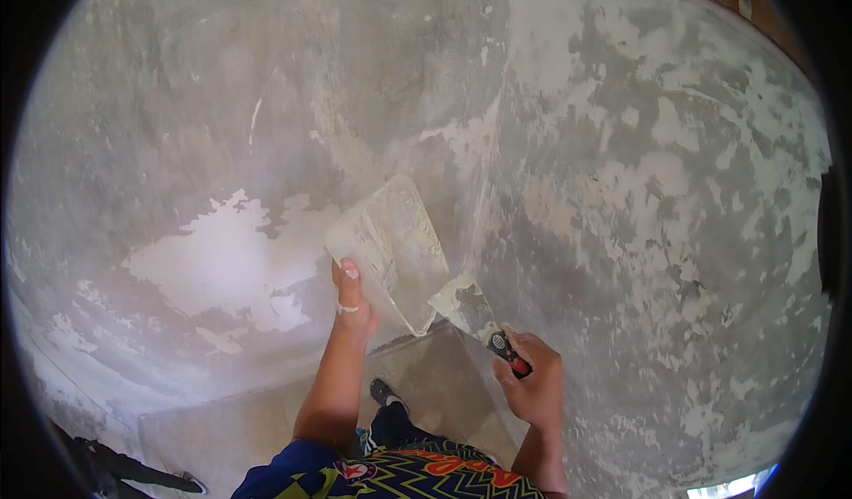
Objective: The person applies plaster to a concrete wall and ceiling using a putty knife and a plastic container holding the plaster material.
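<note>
My left hand [351,299] grips a pale flat plastering board [397,246] by its near left edge, the thumb lying on top. Cream putty is smeared across the board's face. In my right hand [532,375] is a putty knife [506,350] with a black and red handle. A lump of cream putty [460,295] covers the front of its blade, close to the board's lower right edge; whether the two touch I cannot tell. My left fingers are hidden under the board.
Grey walls with white putty patches [226,255] meet at a corner [484,206] ahead of me. Below is the tan floor [444,370], with my shoe [386,391] on it. Another person's dark-clothed leg [133,471] shows at the lower left.
</note>
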A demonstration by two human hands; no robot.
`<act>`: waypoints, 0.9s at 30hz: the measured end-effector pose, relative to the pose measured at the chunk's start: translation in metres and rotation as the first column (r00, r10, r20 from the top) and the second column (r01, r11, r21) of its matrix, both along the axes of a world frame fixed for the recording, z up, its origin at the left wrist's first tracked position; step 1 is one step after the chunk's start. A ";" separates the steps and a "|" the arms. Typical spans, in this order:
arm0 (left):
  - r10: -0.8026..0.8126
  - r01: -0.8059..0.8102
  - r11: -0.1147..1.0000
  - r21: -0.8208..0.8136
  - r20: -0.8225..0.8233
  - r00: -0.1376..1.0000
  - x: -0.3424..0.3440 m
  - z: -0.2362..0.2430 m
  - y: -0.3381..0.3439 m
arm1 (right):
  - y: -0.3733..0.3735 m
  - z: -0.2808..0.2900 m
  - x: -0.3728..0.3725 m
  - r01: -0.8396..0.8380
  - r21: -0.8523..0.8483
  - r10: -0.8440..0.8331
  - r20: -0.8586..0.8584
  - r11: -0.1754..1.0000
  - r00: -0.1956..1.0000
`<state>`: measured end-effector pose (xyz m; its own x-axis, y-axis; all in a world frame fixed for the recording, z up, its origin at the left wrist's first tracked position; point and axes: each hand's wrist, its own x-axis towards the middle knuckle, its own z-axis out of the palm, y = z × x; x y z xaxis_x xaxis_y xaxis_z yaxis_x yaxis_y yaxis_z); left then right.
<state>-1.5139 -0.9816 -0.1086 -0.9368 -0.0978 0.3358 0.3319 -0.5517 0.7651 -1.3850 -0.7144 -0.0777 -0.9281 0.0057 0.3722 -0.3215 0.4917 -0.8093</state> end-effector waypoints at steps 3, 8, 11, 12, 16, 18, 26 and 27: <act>-0.018 0.016 0.998 -0.055 -0.038 0.999 0.000 -0.005 0.003 | -0.010 -0.002 0.003 0.054 0.004 -0.053 -0.072 0.999 0.996; 0.044 -0.052 0.993 -0.107 -0.080 0.996 0.011 -0.005 0.021 | -0.019 0.002 0.003 0.140 0.010 -0.137 -0.134 0.990 0.981; -0.049 0.050 0.995 -0.087 0.016 0.999 0.014 -0.006 0.023 | -0.019 0.008 0.000 0.149 0.014 -0.145 -0.165 0.989 0.976; -0.083 0.087 0.993 -0.083 0.049 0.995 0.015 -0.010 0.022 | -0.021 0.007 -0.003 0.153 -0.032 -0.156 -0.191 0.988 0.969; -0.184 0.198 0.972 -0.125 0.117 0.976 0.023 -0.020 0.028 | -0.023 0.018 -0.009 0.200 -0.058 -0.207 -0.206 0.978 0.956; -0.231 0.248 0.963 -0.105 0.146 0.962 0.026 -0.025 0.026 | -0.022 0.028 -0.012 0.178 -0.052 -0.185 -0.206 0.983 0.961; -0.375 0.339 0.915 0.219 0.152 0.915 0.007 0.005 0.017 | -0.009 0.037 -0.043 0.183 -0.313 -0.235 -0.137 0.932 0.962; -0.349 0.307 0.920 0.243 0.153 0.925 -0.001 0.008 0.013 | -0.009 0.040 -0.051 0.185 -0.353 -0.224 -0.071 0.917 0.972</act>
<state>-1.5151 -0.9686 -0.1005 -0.9719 0.1773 0.1547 -0.0352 -0.7597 0.6493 -1.4359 -0.7239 -0.0372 -0.8478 0.3354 0.4108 -0.3376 0.2560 -0.9058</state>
